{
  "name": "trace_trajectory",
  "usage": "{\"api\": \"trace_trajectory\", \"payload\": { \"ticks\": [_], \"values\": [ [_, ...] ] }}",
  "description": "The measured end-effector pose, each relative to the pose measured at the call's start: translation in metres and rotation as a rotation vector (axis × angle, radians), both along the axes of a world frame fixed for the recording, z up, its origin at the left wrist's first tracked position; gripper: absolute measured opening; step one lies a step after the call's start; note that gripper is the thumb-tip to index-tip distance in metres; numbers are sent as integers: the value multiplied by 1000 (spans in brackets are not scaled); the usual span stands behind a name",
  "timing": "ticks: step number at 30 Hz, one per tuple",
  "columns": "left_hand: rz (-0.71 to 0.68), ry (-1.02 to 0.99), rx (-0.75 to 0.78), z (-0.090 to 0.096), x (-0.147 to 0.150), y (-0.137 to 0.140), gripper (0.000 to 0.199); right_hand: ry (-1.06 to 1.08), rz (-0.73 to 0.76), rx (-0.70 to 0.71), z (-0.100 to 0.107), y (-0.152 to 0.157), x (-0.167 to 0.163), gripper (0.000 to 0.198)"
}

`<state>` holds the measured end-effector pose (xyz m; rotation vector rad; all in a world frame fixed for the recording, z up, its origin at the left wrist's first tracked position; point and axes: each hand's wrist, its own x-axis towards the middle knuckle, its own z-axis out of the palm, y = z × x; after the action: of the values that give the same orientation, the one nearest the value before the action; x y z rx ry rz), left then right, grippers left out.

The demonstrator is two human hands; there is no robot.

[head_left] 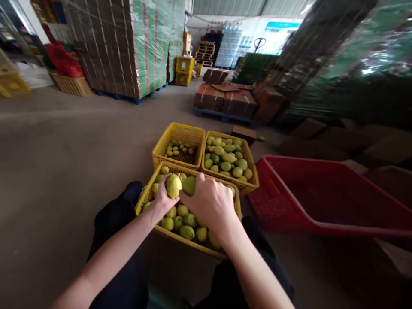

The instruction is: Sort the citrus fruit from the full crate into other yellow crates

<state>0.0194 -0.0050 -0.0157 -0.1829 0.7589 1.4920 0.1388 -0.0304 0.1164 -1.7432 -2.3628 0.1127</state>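
My left hand [164, 197] is closed round a yellow, bumpy-skinned lemon [174, 186]. A greener lemon [189, 185] sits in the grip of my right hand [212, 201], whose back faces me and hides part of the fruit. Both hands are close together over a yellow plastic crate [189, 243] between my knees. Inside this crate lie many yellow and green lemons [187, 232], partly covered by my hands and forearms.
Beyond stand two more yellow crates: the left one [156, 153] has small fruit on its bottom, and the right one [252, 171] is full of lemons. A large red tub [317, 225] is at the right. Strapped cartons [225, 101] rest on a blue pallet, near tall wrapped stacks [106, 47].
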Motion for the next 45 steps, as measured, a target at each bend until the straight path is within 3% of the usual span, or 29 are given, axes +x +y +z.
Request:
{"api": "trace_trajectory", "payload": {
  "ticks": [3, 7, 11, 15, 23, 37, 45],
  "values": [
    [-33, -57, -53, 5, -4, 2, 14, 153, -79, -127, -46, 23, 18, 37],
    [-39, -24, -39, 9, -2, 2, 15, 691, -31, -162, -111, 37, 32, 42],
    [-17, 125, -60, 5, 9, 2, 10, 1061, -8, -196, -151, 37, 34, 51],
    [-29, 303, 32, 1, 13, 0, 12, 1121, 96, -176, -157, 28, 36, 56],
    [1, 724, 330, 6, 3, -9, 32, 1078, 122, -12, -162, 11, 38, 64],
    [-26, 581, 287, 4, 6, -4, 57, 997, 162, 182, -177, 9, 43, 68],
    [-64, 525, 205, 6, 6, -1, 50, 925, 172, 194, -174, 11, 45, 61]
  ]
}}
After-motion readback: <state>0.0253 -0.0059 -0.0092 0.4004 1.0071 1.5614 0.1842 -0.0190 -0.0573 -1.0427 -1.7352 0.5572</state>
